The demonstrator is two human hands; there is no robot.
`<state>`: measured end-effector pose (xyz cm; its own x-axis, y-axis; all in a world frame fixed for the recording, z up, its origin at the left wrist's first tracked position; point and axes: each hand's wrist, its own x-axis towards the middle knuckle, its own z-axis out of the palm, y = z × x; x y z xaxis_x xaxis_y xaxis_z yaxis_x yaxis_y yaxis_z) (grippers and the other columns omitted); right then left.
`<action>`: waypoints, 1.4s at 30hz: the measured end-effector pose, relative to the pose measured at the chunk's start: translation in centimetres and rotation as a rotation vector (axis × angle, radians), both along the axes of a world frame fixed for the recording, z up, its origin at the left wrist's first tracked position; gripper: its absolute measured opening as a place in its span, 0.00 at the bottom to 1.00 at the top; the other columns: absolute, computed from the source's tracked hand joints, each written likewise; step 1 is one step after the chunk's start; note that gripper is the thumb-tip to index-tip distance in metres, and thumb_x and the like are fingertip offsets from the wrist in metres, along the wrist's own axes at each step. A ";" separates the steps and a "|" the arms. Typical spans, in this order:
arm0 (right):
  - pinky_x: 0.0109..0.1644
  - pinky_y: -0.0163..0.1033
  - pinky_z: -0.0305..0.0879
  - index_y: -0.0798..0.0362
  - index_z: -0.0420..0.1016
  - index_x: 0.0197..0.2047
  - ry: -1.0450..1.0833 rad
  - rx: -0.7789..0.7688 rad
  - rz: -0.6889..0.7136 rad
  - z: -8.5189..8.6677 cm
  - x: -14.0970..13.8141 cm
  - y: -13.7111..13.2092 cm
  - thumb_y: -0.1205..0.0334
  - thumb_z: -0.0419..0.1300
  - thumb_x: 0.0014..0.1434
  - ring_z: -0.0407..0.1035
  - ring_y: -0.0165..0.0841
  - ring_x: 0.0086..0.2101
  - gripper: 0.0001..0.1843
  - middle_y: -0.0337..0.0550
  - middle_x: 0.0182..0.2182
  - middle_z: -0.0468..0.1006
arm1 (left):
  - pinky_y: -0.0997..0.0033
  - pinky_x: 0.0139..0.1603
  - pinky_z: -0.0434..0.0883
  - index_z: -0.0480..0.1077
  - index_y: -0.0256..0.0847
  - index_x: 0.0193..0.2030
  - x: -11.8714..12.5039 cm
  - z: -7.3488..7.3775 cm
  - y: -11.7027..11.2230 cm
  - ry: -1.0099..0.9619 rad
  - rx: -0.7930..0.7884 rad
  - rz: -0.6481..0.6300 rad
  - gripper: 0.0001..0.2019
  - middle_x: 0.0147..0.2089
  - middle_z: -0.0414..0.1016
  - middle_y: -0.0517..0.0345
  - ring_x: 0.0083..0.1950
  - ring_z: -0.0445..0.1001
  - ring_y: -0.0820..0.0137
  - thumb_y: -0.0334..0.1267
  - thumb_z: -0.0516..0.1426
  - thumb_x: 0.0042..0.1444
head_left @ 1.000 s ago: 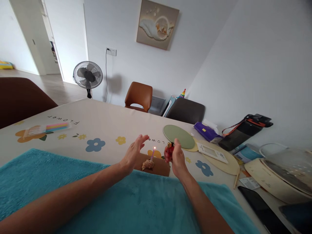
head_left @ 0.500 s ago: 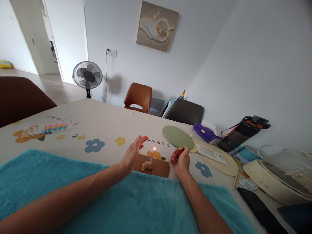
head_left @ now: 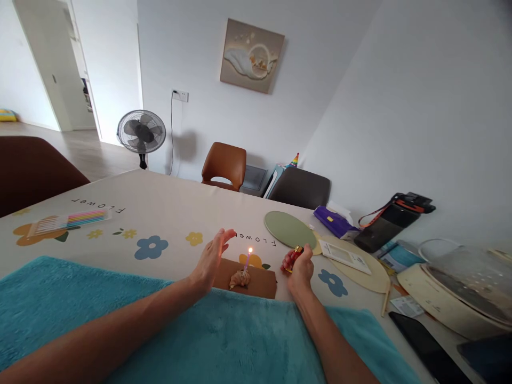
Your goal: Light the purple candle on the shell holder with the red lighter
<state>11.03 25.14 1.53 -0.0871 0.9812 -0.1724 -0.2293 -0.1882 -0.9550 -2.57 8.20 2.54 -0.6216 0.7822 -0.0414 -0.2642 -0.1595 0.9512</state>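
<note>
A thin purple candle (head_left: 247, 261) with a lit flame stands upright, leaning slightly, in a small croissant-like pastry (head_left: 239, 279). Beneath the pastry lies a brown cardboard piece (head_left: 262, 284) on the table. To the left of the flame, my left hand (head_left: 212, 260) is raised on edge, its fingers stretched out and palm towards the candle, holding nothing. My right hand (head_left: 301, 266) is on the other side of the candle, closed around a red lighter (head_left: 296, 253) whose metal top shows. No flame is visible at the lighter.
A teal towel (head_left: 240, 336) covers the near table edge. Colored candles in a clear pack (head_left: 72, 220) lie left. At right are a green oval mat (head_left: 290, 229), purple tissue pack (head_left: 334, 221), black bottle (head_left: 390, 224), phone (head_left: 428, 344) and cream appliance (head_left: 452, 298).
The whole view has shifted, with the scene now sitting slightly lower and further left. Both hands keep about the same pose around the candle, which stays lit.
</note>
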 end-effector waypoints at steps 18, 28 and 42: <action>0.12 0.32 0.53 0.52 0.61 0.21 -0.008 0.016 -0.040 -0.1 0.1 0.3 0.42 0.47 0.56 0.54 0.26 0.11 0.23 0.34 0.10 0.61 | 0.57 0.68 0.48 0.63 0.49 0.59 -0.1 0.3 -0.1 0.086 0.079 -0.003 0.27 0.66 0.60 0.60 0.68 0.53 0.62 0.57 0.41 0.61; 0.13 0.32 0.53 0.53 0.62 0.20 -0.074 0.047 -0.013 -0.3 -0.1 0.2 0.39 0.48 0.55 0.55 0.26 0.12 0.26 0.35 0.11 0.61 | 0.57 0.68 0.48 0.62 0.51 0.60 0.2 1.2 -0.6 0.097 -0.003 -0.031 0.28 0.67 0.58 0.61 0.68 0.52 0.59 0.59 0.40 0.60; 0.15 0.33 0.57 0.52 0.61 0.16 -0.155 0.251 0.183 0.1 -0.9 -2.1 0.45 0.46 0.58 0.56 0.27 0.12 0.26 0.37 0.10 0.60 | 0.53 0.67 0.50 0.67 0.52 0.57 0.6 1.1 -0.6 0.119 -0.029 -0.041 0.26 0.64 0.62 0.60 0.66 0.56 0.57 0.59 0.41 0.60</action>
